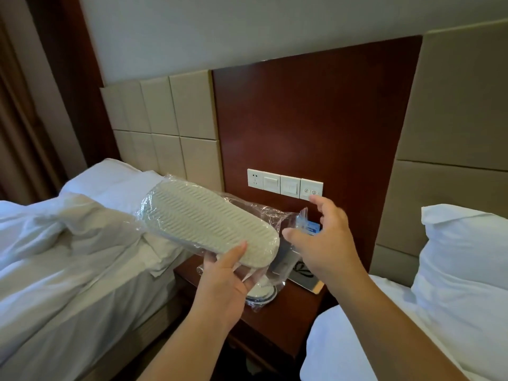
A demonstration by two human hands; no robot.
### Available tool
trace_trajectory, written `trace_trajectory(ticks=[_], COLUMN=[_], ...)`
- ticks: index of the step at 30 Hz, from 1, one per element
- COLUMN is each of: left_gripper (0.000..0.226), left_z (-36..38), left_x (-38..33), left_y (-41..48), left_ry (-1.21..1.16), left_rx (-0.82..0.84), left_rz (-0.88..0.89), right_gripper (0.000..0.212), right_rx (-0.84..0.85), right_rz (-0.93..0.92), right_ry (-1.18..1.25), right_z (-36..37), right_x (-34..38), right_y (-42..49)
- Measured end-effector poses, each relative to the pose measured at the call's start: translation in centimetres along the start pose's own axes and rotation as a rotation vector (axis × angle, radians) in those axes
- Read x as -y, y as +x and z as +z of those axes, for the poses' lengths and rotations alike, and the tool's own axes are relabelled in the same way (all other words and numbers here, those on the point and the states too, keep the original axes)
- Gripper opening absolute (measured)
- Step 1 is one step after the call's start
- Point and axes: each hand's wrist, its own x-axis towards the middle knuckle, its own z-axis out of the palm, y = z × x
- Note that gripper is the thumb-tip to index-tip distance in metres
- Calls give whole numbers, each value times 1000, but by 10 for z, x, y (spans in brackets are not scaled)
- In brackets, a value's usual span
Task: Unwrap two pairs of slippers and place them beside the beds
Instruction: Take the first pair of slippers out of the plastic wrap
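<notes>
Both hands are up between two beds: my left hand (222,284) pinches the near end of a wrapped slipper pair (209,221), thumb on the ribbed sole and fingers underneath, while my right hand (324,237) hangs spread and empty just beside the wrap's (264,213) loose end. The pair is held in the air, sole up, over the tabletop (277,320) and the edge of the left bed (68,257), still sealed in clear film. More film lies on the tabletop below my left hand; whether it holds the second pair I cannot tell. By my reading, this is the unwrapping of the first pair, barely begun. The next move calls for my right hand to close on the slack film and pull it away while my left keeps the pair steady.
</notes>
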Motion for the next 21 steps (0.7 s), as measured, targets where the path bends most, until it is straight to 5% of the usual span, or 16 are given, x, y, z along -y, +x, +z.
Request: trace_trajectory(ticks=[2, 6, 11, 14, 19, 21], left_gripper=[66, 65, 56, 47, 53, 58], left_z=[-2, -6, -15, -18, -22, -24], left_x=[-2, -5, -20, -24, -22, -22], left_y=[-2, -7, -9, -9, -7, -6], left_ry=[24, 52, -18, 1, 156, 206], left_rx=[26, 30, 36, 57, 28, 20], left_rz=[5, 11, -67, -83, -9, 2], right_gripper=[66, 26, 27, 27, 55, 48], right_rx=[101, 101, 59, 21, 66, 96], right_rz=[50, -106, 74, 148, -337, -562], right_ry=[62, 42, 401, 343, -163, -402], right_z=[2, 11, 3, 6, 14, 15], right_x=[-1, 2, 8, -2, -6, -2], right_y=[1, 2, 14, 17, 12, 15])
